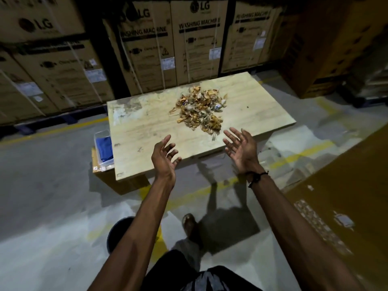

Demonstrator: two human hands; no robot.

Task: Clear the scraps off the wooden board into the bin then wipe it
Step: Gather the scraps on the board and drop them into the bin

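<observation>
A pale wooden board (pixel 147 131) lies flat ahead of me, with a heap of yellow-brown scraps (pixel 199 108) on its far right half. My left hand (pixel 165 156) hovers over the board's near edge, palm turned inward, fingers spread and loosely bent, holding nothing. My right hand (pixel 241 148) is raised just off the near right edge, palm up and fingers spread, also bare. Both hands are short of the heap and apart from it. A dark round bin (pixel 117 234) stands on the floor by my left forearm, partly hidden by it.
A clear plastic tub (pixel 100 139) with a blue cloth (pixel 106 148) in it sits at the board's left side on a cardboard box (pixel 109 179). Stacked washing machine cartons (pixel 147 49) line the back. My foot (pixel 190 225) is on the grey floor with yellow lines.
</observation>
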